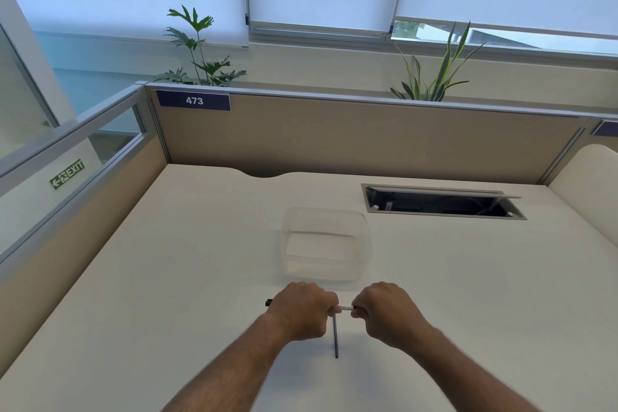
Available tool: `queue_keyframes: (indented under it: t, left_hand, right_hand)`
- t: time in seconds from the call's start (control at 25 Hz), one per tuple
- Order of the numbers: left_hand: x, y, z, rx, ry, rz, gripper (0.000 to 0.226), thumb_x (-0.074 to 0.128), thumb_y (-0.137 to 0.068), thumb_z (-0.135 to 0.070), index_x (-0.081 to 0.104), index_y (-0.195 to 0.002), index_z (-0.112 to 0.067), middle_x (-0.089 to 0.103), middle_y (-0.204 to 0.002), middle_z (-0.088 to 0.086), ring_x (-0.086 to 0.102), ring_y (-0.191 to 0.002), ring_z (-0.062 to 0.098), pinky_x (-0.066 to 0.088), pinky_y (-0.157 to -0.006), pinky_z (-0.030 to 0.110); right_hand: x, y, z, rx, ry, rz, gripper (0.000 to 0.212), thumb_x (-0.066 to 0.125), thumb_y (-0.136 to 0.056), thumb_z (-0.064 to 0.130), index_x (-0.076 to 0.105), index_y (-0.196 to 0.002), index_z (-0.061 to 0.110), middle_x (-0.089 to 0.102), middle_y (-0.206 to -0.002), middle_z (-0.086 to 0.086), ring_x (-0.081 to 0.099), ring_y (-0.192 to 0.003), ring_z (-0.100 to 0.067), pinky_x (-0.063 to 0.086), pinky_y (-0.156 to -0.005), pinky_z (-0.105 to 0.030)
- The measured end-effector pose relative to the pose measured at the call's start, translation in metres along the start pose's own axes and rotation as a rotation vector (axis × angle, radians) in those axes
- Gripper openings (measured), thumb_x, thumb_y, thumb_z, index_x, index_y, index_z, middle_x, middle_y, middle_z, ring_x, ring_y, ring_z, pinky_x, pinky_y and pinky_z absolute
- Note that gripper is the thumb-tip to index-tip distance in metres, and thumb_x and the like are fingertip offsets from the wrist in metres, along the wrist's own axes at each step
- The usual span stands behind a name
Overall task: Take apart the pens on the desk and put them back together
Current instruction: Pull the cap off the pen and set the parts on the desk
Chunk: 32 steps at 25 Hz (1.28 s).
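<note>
Both forearms reach in; left hand (301, 309) and right hand (384, 308) clench opposite ends of one white pen (346, 307) above the desk (167, 278), likely for pulling apart. Dark pen part (335, 338) lies beneath.

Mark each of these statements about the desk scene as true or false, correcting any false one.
1. Both hands grip one pen between them. True: the left hand and right hand hold the white pen.
2. The clear box is full of pens. False: it looks empty.
3. A dark pen lies on the desk below the hands. True.
4. The hatch in the desk is closed. False: it is open.
</note>
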State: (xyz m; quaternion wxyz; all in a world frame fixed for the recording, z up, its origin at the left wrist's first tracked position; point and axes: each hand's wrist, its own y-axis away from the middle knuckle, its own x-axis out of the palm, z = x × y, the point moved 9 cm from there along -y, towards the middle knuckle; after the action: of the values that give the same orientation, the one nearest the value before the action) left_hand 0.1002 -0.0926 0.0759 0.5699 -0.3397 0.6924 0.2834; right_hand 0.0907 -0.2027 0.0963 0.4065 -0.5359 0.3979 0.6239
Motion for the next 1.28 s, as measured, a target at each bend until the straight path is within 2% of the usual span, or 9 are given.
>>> queue_keyframes:
  t: [0.16,0.36,0.52,0.56,0.72,0.88,0.96,1.16,1.28]
  left_hand:
    - [0.001,0.000,0.001,-0.012,0.033,0.000,0.020,0.049,-0.090,-0.019,0.066,-0.099,-0.023,0.072,-0.086,0.006,0.062,-0.075,0.028,0.054,-0.070,0.037]
    - [-0.002,-0.001,0.002,-0.014,0.039,-0.010,0.021,0.048,-0.090,-0.021,0.067,-0.100,-0.022,0.072,-0.088,0.007,0.063,-0.077,0.029,0.054,-0.071,0.037]
    - [0.000,-0.001,0.002,-0.005,0.024,-0.018,0.020,0.047,-0.092,-0.024,0.066,-0.100,-0.021,0.072,-0.087,0.008,0.063,-0.076,0.030,0.054,-0.070,0.038]
    - [0.000,-0.001,0.003,-0.007,0.021,-0.020,0.020,0.047,-0.092,-0.024,0.066,-0.100,-0.021,0.072,-0.087,0.008,0.063,-0.076,0.030,0.054,-0.070,0.038]
    - [-0.002,0.000,0.005,-0.011,0.015,-0.042,0.020,0.045,-0.096,-0.030,0.062,-0.099,-0.021,0.070,-0.085,0.010,0.061,-0.073,0.033,0.052,-0.066,0.038]
    - [-0.006,0.002,-0.002,0.027,0.091,-0.066,0.024,0.045,-0.097,-0.046,0.054,-0.114,-0.033,0.072,-0.090,0.004,0.063,-0.077,0.029,0.053,-0.068,0.038]
    - [-0.007,0.001,-0.002,0.036,0.083,-0.067,0.026,0.044,-0.097,-0.052,0.056,-0.110,-0.032,0.072,-0.088,0.004,0.062,-0.075,0.029,0.052,-0.067,0.037]
    - [-0.005,-0.003,-0.004,0.019,0.078,-0.064,0.014,0.045,-0.100,-0.030,0.056,-0.100,-0.022,0.069,-0.088,0.004,0.061,-0.076,0.029,0.052,-0.066,0.040]
    - [-0.002,-0.005,-0.005,0.002,0.111,-0.046,0.009,0.045,-0.099,-0.024,0.053,-0.101,-0.022,0.069,-0.090,0.004,0.061,-0.076,0.030,0.052,-0.066,0.041]
  right_hand:
    - [-0.011,0.002,-0.002,0.061,-0.022,-0.075,0.014,0.066,-0.085,0.027,0.076,-0.093,0.022,0.075,-0.089,-0.001,0.064,-0.083,-0.022,0.042,-0.063,-0.029]
    - [-0.017,0.004,-0.003,0.141,-0.075,-0.116,0.014,0.071,-0.080,0.029,0.066,-0.091,0.021,0.072,-0.095,0.003,0.062,-0.084,-0.019,0.046,-0.066,-0.029]
    - [0.002,0.000,-0.006,0.119,-0.199,0.071,0.055,0.075,-0.080,0.039,0.052,-0.129,0.029,0.065,-0.119,0.011,0.060,-0.105,-0.016,0.048,-0.083,-0.030]
    - [0.006,0.000,-0.004,0.086,-0.196,0.124,0.056,0.072,-0.083,0.041,0.051,-0.133,0.029,0.065,-0.123,0.009,0.060,-0.110,-0.017,0.049,-0.088,-0.032]
    - [0.008,-0.001,0.004,-0.049,-0.204,0.165,0.019,0.052,-0.097,0.028,0.066,-0.107,0.020,0.074,-0.098,-0.004,0.063,-0.087,-0.025,0.051,-0.076,-0.039]
    - [0.004,-0.005,0.002,-0.059,-0.128,0.123,0.022,0.048,-0.093,0.012,0.070,-0.090,0.016,0.074,-0.086,-0.005,0.055,-0.072,-0.022,0.049,-0.069,-0.037]
    - [0.001,-0.005,0.003,-0.053,-0.106,0.080,0.022,0.050,-0.092,0.010,0.070,-0.086,0.016,0.074,-0.082,-0.005,0.049,-0.068,-0.021,0.044,-0.063,-0.034]
    - [-0.008,-0.005,0.012,-0.105,-0.035,-0.075,0.018,0.056,-0.091,0.015,0.072,-0.083,0.015,0.075,-0.080,-0.008,0.063,-0.070,-0.029,0.031,-0.053,-0.027]
    - [-0.011,-0.005,0.013,-0.128,0.010,-0.141,0.015,0.061,-0.085,0.012,0.072,-0.076,0.018,0.075,-0.072,-0.005,0.064,-0.064,-0.028,0.031,-0.055,-0.027]
